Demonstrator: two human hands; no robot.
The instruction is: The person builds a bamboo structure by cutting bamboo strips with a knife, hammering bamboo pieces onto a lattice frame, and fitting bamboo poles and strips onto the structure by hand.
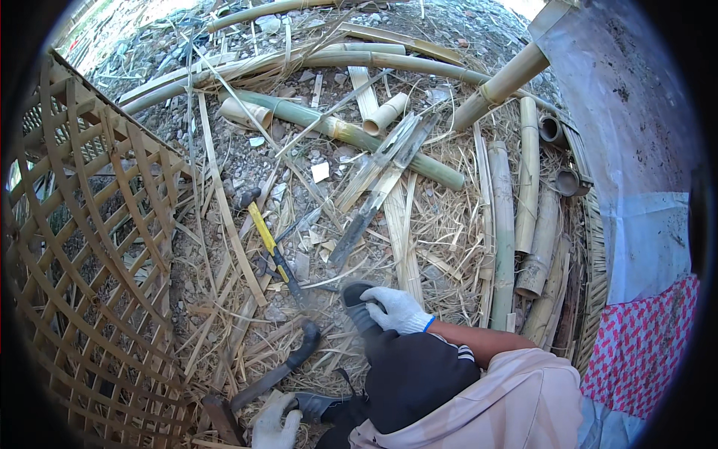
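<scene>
Both of my hands wear white knit gloves. My right hand rests at the toe of my right shoe, a dark slip-on, with thumb and fingers apart. My left hand is low down beside my left shoe, its thumb spread from the fingers and nothing visible in it. Next to that hand stands a dark wooden block. A machete with a curved dark handle lies between the block and my feet. Farther ahead lies a hammer with a yellow and black handle.
A woven bamboo lattice panel stands at the left. Green bamboo poles, split strips and shavings cover the stony ground ahead. Cut bamboo lengths lie at the right, beside a pale sheet and a red patterned cloth.
</scene>
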